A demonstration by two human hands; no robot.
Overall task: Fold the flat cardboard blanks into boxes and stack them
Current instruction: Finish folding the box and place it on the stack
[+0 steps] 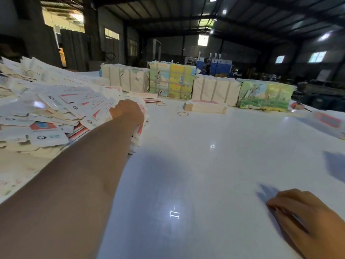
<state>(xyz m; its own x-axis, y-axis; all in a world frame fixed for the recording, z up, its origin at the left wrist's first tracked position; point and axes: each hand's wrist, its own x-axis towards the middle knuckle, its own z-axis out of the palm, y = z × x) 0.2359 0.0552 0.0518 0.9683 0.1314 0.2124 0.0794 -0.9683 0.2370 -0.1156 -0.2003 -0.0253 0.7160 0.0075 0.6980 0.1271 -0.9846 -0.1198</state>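
Glossy white table [214, 165] in a dim warehouse, loose heap of flat printed blanks [56, 113] far left.
Left hand [128, 113] curls around blanks at the heap's right edge; their long axis is unclear. Right hand [306, 217] rests on the table nearby, fingers relaxed and empty.

The hall around me is dim, lit by small ceiling lamps [324, 36] and pale daylight from windows [317, 57] on the far walls. The glossy white table [214, 165] throws back bright spots of glare, and a soft dark shadow lies on it beside my left arm [80, 184]. The wide lens bends the table and roof at the edges, and my right hand [306, 219] and the loose pile of blanks [46, 109] look smeared and soft.
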